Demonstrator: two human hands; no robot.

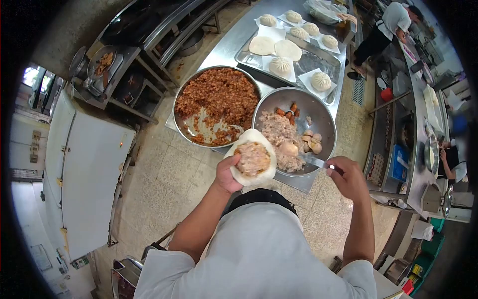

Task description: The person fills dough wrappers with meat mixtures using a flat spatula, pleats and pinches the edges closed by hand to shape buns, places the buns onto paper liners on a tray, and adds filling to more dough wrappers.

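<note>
A round of dough rests in my left hand, whose fingers and thumb curl around its edge. On it lies pale minced meat with some brown filling around it. My right hand grips a flat metal spatula, its blade reaching over the right metal bowl. This bowl contains pink minced meat, orange-brown pieces and pale round pieces. At the blade's tip is a pale lump, partly merged with the mince.
Left of it stands a wide pan of brown chopped filling. Behind, a metal tray carries several pleated buns on paper and two flat dough rounds. Two people work at the right-hand counters. A white cabinet stands left.
</note>
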